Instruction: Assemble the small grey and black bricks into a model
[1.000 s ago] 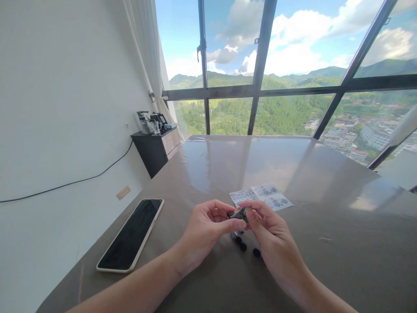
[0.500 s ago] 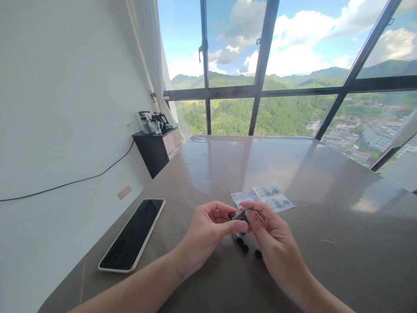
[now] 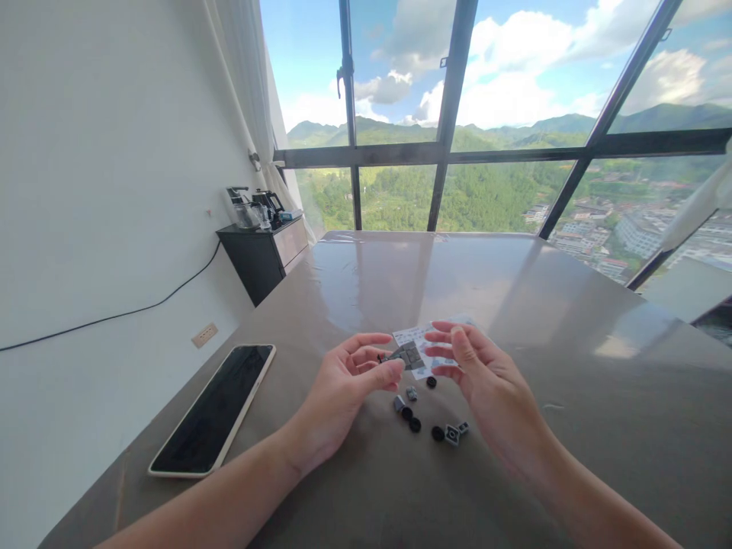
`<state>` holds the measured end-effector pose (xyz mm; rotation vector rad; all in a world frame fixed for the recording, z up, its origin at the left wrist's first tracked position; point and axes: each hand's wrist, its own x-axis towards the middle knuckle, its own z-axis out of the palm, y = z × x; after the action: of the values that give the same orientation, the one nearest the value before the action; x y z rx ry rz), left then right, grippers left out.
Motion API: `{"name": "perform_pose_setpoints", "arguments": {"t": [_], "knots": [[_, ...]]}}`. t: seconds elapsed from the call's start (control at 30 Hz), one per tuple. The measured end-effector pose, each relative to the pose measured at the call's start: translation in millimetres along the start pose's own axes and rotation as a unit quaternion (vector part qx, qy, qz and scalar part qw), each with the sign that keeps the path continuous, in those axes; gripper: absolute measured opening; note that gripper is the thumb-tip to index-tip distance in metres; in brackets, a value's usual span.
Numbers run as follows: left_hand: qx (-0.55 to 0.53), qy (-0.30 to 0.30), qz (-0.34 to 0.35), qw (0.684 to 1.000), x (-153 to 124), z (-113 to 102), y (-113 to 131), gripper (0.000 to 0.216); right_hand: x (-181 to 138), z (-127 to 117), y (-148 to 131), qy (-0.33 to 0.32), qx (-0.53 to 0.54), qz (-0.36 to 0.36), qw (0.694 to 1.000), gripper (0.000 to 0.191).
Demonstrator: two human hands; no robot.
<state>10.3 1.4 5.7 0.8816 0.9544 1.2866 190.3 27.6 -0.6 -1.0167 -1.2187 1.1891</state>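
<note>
Between the thumb and fingers of my left hand (image 3: 357, 374) is a small dark grey building-block assembly (image 3: 409, 355), held just above the table. My right hand (image 3: 486, 374) is to its right, fingers spread and apart from it, holding nothing. Below the hands lie several small black wheels (image 3: 415, 425). A grey block piece (image 3: 399, 403) and a smaller grey piece (image 3: 412, 393) are near the left hand. Two grey pieces, one a square plate (image 3: 451, 435), rest by another black wheel (image 3: 438, 433) below the right hand.
A printed instruction sheet (image 3: 422, 371) lies behind the hands, partly covered by them. To the left a phone (image 3: 214, 412) lies on the brown table (image 3: 366, 496). Beyond the table's far left edge stands a dark cabinet (image 3: 252, 263) with a coffee maker (image 3: 245, 210).
My right hand has let go of the block assembly and moved right, its fingers opening. The left hand still holds the assembly. More loose pieces show on the table. The view has shifted slightly.
</note>
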Motion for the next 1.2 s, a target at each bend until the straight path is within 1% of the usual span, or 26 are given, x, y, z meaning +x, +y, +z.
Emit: {"name": "perform_pose_setpoints", "arguments": {"t": [0.03, 0.07, 0.13, 0.2, 0.3, 0.4, 0.57, 0.67, 0.73, 0.87, 0.9, 0.97, 1.03, 1.1, 1.13, 1.2], "knots": [[-0.012, 0.0, -0.009, 1.0, 1.0, -1.2, 1.5, 0.037, 5.6, -8.2, -4.6, 0.006, -0.031, -0.009, 0.999, 0.045], [-0.028, 0.009, -0.018, 0.999, 2.2, -2.4, 3.1, 0.034, 10.9, -16.6, -9.2, -0.011, -0.076, -0.015, 0.997, 0.042], [-0.054, 0.035, -0.042, 0.997, 4.8, -4.3, 6.2, 0.028, 19.3, -31.5, -16.9, -0.073, -0.176, -0.031, 0.981, 0.033], [-0.076, 0.055, -0.059, 0.994, 7.1, -5.6, 8.4, 0.022, 22.9, -40.7, -20.6, -0.127, -0.269, -0.047, 0.954, 0.022], [-0.094, 0.064, -0.07, 0.991, 9.2, -7.2, 8.8, 0.018, 19.3, -40.5, -16.3, -0.172, -0.354, -0.092, 0.914, 0.012], [-0.096, 0.059, -0.068, 0.991, 10.5, -9.4, 6.6, 0.017, 9.7, -28.9, -4.2, -0.2, -0.362, -0.142, 0.899, 0.014], [-0.098, 0.055, -0.07, 0.991, 10.4, -9.9, 6.0, 0.013, -2.7, -12.4, 9.9, -0.237, -0.39, -0.152, 0.877, 0.017], [-0.096, 0.059, -0.076, 0.991, 9.2, -8.1, 7.8, 0.009, -3.5, -11.3, 10.6, -0.239, -0.417, -0.135, 0.866, 0.02], [-0.094, 0.058, -0.074, 0.991, 8.7, -7.4, 8.2, 0.01, -3.2, -12.5, 10.0, -0.236, -0.438, -0.126, 0.858, 0.019], [-0.089, 0.058, -0.072, 0.992, 9.2, -8.2, 6.9, 0.012, -4.2, -14.1, 9.3, -0.228, -0.456, -0.142, 0.849, 0.019], [-0.088, 0.059, -0.072, 0.992, 9.4, -8.7, 6.5, 0.013, -4.3, -14.1, 9.0, -0.227, -0.452, -0.147, 0.85, 0.019], [-0.086, 0.058, -0.072, 0.992, 9.9, -9.5, 5.7, 0.014, -3.5, -14.3, 7.8, -0.221, -0.42, -0.149, 0.868, 0.019], [-0.083, 0.056, -0.072, 0.992, 10.3, -10.2, 5.5, 0.015, -0.9, -15.1, 5.6, -0.202, -0.366, -0.127, 0.9, 0.015], [-0.08, 0.055, -0.072, 0.993, 10.2, -10.4, 5.7, 0.016, 2.9, -16.4, 2.7, -0.174, -0.293, -0.088, 0.936, 0.007], [-0.077, 0.054, -0.071, 0.993, 9.9, -10.2, 6.0, 0.017, 4.9, -16.9, 1.1, -0.163, -0.25, -0.068, 0.952, 0.009], [-0.067, 0.046, -0.069, 0.994, 8.6, -9.3, 6.4, 0.022, 7.9, -17.1, -1.8, -0.145, -0.163, -0.036, 0.975, 0.022]]}}
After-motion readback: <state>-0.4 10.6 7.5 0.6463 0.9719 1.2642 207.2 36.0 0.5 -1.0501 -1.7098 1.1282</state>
